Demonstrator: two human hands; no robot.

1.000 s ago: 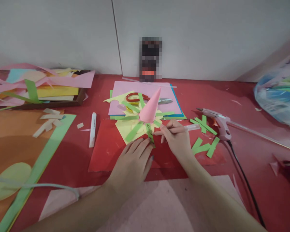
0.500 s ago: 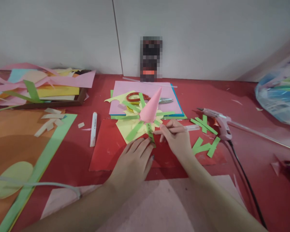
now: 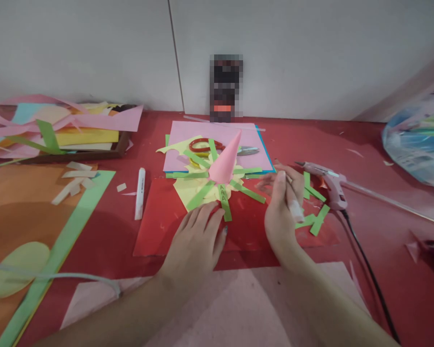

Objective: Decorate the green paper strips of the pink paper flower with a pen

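Observation:
A pink paper cone (image 3: 225,161) stands tilted on a pale yellow scalloped paper shape, with green paper strips (image 3: 252,191) fanning out around its base. Dark letter-like marks show on the front strip (image 3: 223,198). My left hand (image 3: 198,236) lies palm down on the red sheet, fingers outstretched, its fingertips beside that front strip. To the right of the cone, my right hand (image 3: 284,207) is closed around a whitish marker pen (image 3: 294,205), away from the strips. The pen's tip is hard to make out.
Red-handled scissors (image 3: 206,144) lie on stacked coloured paper behind the cone. A pink glue gun (image 3: 327,183) with a black cord rests at right near loose green strips (image 3: 320,219). A capped white marker (image 3: 140,193) lies at left, below a tray (image 3: 90,155) of paper scraps.
My right hand has lifted the pen off the marked strip, moved right and turned. More of the right-hand green strip shows. My left hand has shifted slightly left.

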